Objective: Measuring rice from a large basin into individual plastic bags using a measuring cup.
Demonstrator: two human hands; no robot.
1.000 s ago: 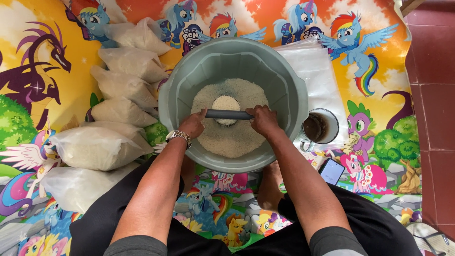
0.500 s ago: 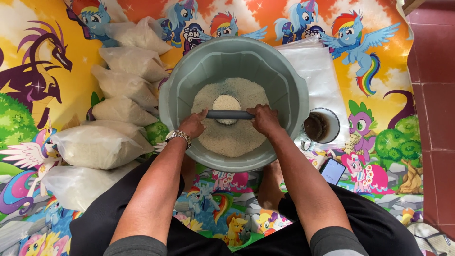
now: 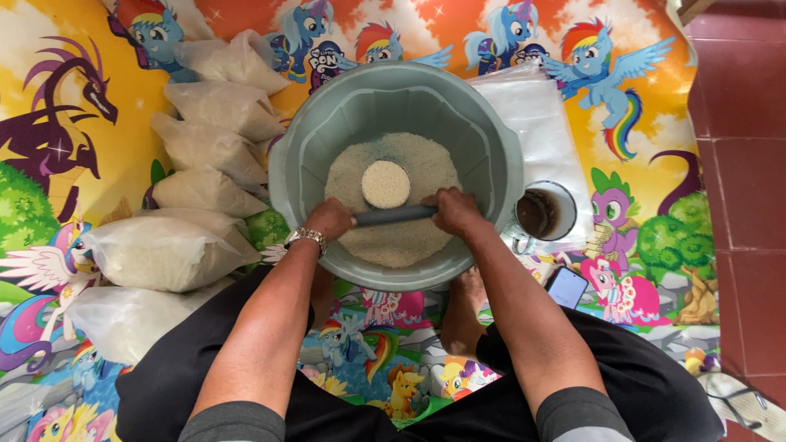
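Note:
A grey-green plastic basin (image 3: pixel 491 147) stands on the mat in front of me, holding a bed of white rice (image 3: pixel 393 241). A small round can (image 3: pixel 386 183), filled level with rice, stands upright in that rice. Both my hands grip a short grey rod (image 3: pixel 395 216) that lies horizontally just on the near side of the can. My left hand (image 3: pixel 330 218), with a metal watch at the wrist, holds the rod's left end. My right hand (image 3: pixel 454 210) holds its right end.
Several filled clear bags of rice (image 3: pixel 155 254) lie in a row along the left of the basin. A stack of flat empty plastic bags (image 3: pixel 532 123) lies at the back right. A mug of dark drink (image 3: pixel 543 213) and a phone (image 3: pixel 565 286) sit right of the basin.
The rod lay across the can's top before; both hands have drawn it toward me, off the can, whose rice surface now shows round and level.

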